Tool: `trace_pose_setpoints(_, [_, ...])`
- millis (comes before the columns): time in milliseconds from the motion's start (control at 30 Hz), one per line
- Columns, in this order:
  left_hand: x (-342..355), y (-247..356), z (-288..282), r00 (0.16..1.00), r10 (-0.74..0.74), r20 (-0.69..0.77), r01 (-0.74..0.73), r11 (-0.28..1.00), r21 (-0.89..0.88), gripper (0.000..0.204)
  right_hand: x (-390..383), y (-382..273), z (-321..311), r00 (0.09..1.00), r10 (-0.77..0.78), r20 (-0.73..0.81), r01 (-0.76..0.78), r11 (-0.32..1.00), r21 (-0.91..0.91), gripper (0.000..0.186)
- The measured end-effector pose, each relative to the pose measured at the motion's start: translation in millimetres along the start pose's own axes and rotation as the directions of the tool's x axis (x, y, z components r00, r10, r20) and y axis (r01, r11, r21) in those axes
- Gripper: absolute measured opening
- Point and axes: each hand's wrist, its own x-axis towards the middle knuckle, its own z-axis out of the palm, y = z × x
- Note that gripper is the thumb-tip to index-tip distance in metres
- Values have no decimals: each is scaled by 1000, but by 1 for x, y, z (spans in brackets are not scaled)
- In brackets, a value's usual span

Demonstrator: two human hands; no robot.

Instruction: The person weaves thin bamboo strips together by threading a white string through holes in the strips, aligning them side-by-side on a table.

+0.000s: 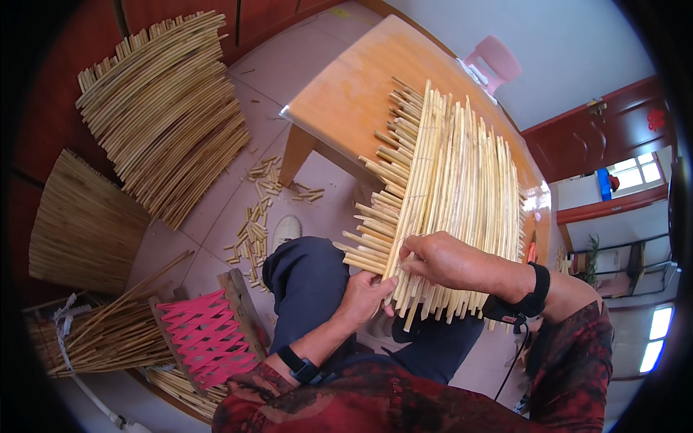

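A mat of pale, peeled stalks point(462, 195) rests partly on the wooden table point(346, 79) and hangs over its near edge above my lap. Its upper layer runs lengthwise, while crosswise stalk ends point(375, 216) of uneven length stick out along the left side. At the near left corner, my left hand point(364, 297) grips the mat's edge between thumb and fingers. Just above it, my right hand point(447, 261) is closed with its fingertips pressed on the left border stalks. Whether a thread or tool sits in those fingertips is hidden.
Two finished-looking stalk mats point(166, 115) lean against red-brown panels at left. Short cut stalk pieces point(253, 231) litter the tiled floor. A stool with pink woven strapping point(209, 335) and a tied stalk bundle point(101, 335) are at lower left. A pink chair point(494, 61) stands behind the table.
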Motion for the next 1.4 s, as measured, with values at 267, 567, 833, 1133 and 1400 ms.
trace_pose_setpoints(267, [-1,0,2,999,27,-22,-27,999,29,20,-10,10,11,975,-222,-13,203,909,-365,10])
trace_pose_setpoints(567, [0,-6,1,999,7,-45,-5,999,34,19,-45,-2,-35,981,-159,-111,93,887,-452,6])
trace_pose_setpoints(833, [0,-7,-9,999,36,-3,-36,999,-7,27,-58,-1,-17,930,-163,-330,149,986,-70,12])
trace_pose_setpoints(1133, [-8,3,-12,998,54,24,-54,999,-4,38,-30,23,24,886,-237,-399,157,962,-223,11])
trace_pose_setpoints(1400, [-5,2,-8,977,213,-34,-215,967,-133,38,-33,29,30,950,-140,-279,85,976,-202,19])
